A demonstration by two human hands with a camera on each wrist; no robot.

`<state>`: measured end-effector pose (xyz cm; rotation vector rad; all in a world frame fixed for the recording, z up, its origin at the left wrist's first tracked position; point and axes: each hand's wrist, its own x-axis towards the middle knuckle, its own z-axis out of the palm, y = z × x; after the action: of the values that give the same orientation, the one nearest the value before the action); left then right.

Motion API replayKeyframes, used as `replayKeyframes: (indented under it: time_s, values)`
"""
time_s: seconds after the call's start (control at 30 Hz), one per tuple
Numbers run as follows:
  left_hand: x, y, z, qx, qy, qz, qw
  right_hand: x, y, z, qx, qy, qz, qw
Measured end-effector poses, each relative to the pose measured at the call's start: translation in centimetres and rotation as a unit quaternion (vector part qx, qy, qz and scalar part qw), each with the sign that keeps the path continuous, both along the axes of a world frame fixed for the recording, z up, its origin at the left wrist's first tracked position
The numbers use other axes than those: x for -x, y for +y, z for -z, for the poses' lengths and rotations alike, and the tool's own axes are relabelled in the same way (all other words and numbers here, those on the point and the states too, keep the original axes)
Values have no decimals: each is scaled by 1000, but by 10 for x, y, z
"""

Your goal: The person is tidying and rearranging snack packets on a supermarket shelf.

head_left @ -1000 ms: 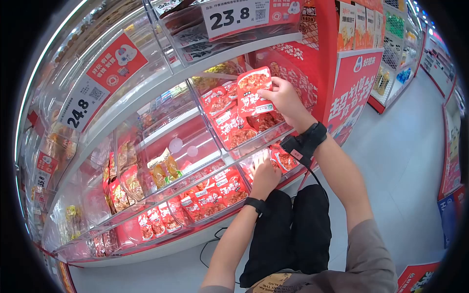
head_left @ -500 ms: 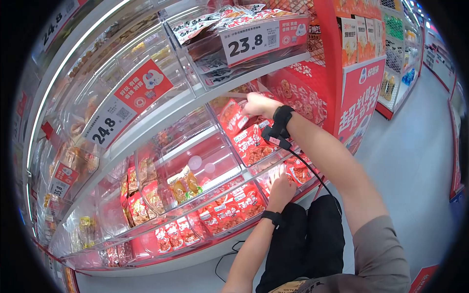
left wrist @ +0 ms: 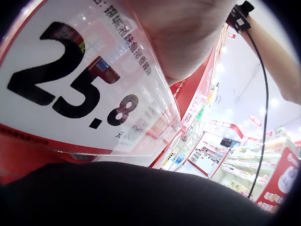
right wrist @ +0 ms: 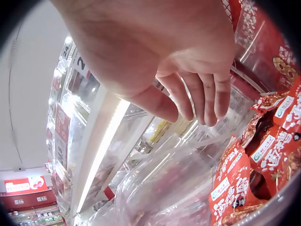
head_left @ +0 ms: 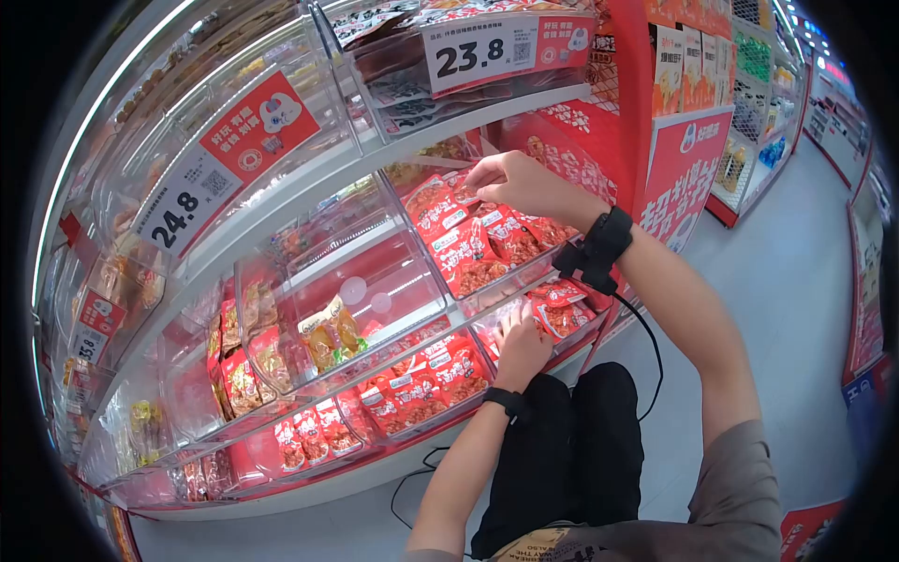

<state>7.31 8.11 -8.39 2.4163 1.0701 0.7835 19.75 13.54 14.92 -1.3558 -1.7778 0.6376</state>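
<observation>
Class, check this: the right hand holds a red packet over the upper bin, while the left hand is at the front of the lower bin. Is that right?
Not quite: the right hand holds nothing, as the right wrist view shows. It is over the upper bin, and the left hand is at the front of the lower bin.

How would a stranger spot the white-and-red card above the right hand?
Find the tall red post. Left of it, on a clear plastic bin above the bare right hand, is the rectangular white-and-red price card. It reads 23.8; the next card leftward reads 24.8.
</observation>
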Motion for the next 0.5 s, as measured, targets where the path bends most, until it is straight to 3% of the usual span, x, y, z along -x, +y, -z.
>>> replayKeyframes:
  time_s: [0.07, 0.17, 0.23, 0.3, 0.4, 0.5]
  values:
    - [-2, -3, 2, 5, 8, -5, 1000, 1, -1, -5, 25, -4, -15, 1000]
    - [0, -1, -3, -3, 11, -5, 1000, 10, 20, -12, 144, -114, 14, 983]
    - [2, -1, -3, -8, 14, -4, 1000, 18, 46, -3, 171, -238, 65, 954]
    - [2, 0, 0, -11, 24, -3, 1000, 20, 61, 9, 201, -275, 69, 938]
    - [1, 1, 4, -13, 18, -5, 1000, 25, 65, 9, 210, -206, 48, 955]
    - [0, 2, 7, -16, 13, -5, 1000, 28, 74, 17, 176, -110, 112, 972]
